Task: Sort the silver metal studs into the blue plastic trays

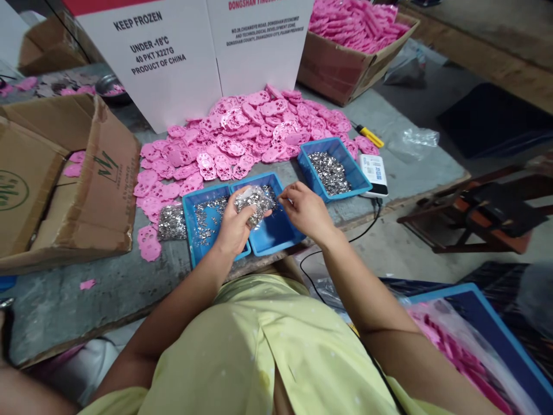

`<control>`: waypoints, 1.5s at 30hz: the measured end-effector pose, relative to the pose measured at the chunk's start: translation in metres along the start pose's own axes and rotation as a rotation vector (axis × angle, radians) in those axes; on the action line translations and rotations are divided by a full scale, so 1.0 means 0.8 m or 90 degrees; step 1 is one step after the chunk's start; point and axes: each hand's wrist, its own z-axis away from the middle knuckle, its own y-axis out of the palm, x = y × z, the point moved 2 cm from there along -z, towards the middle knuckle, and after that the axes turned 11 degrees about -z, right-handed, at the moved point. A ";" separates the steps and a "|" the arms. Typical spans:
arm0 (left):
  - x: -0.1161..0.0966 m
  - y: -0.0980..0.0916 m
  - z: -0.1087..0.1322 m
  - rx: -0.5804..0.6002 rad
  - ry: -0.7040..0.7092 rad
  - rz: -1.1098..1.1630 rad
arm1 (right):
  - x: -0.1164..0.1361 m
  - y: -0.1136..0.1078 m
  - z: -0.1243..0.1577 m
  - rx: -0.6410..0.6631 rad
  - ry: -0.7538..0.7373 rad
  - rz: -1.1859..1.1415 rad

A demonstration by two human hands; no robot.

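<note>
My left hand is clenched round a clear bag of metal bits; right hand pinches its edge. Bag could rip, spilling bits past the blue tray below.

Grey worktable on concrete floor, wooden bench beside

Three blue trays, about three cardboard boxes, two hands.

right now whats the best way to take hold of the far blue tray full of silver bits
Take the far blue tray by its two long side walls, from above, with one hand on each. It is open-topped and heaped with small metal parts, so it should stay level. The near right corner is freest; the pink plastic pieces crowd its left wall and a white device lies right against its right side.
</note>
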 end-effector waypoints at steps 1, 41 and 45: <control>0.000 0.000 0.000 -0.002 -0.001 0.004 | -0.001 0.000 0.001 -0.002 0.000 0.010; -0.009 -0.001 -0.019 0.139 0.283 -0.713 | -0.014 -0.012 0.018 -0.099 0.004 -0.163; -0.004 -0.001 -0.022 0.171 0.319 -0.790 | -0.013 -0.009 0.015 -0.080 0.018 -0.159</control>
